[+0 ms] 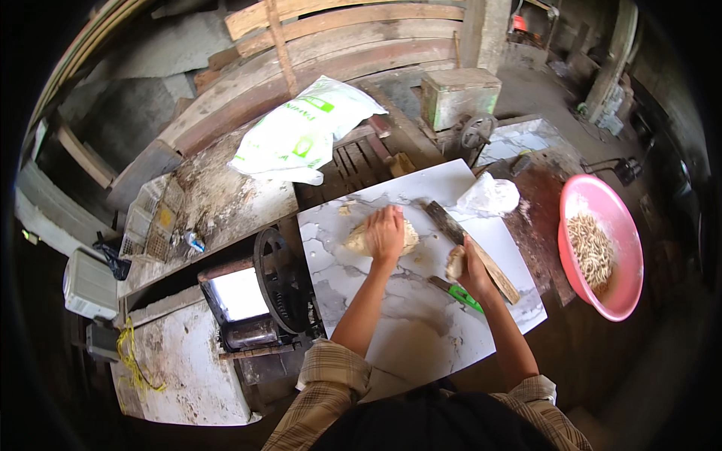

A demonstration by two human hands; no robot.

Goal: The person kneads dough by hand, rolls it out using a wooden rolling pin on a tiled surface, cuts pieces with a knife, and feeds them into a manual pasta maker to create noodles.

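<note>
A pink basin [628, 225] of pale strips, a white-and-green sack [301, 131], a dark hand-cranked machine [274, 289]

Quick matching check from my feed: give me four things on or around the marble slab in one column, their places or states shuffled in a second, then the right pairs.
Things:
1. dough lump
2. pink basin
3. green-handled knife
4. white sack

Places or states:
A. lies on the slab just beside the right hand
B. lies on the old boards beyond the slab
C. pressed under the left hand
D. stands right of the slab, holding pale strips

Pairs: 1-C, 2-D, 3-A, 4-B
</note>
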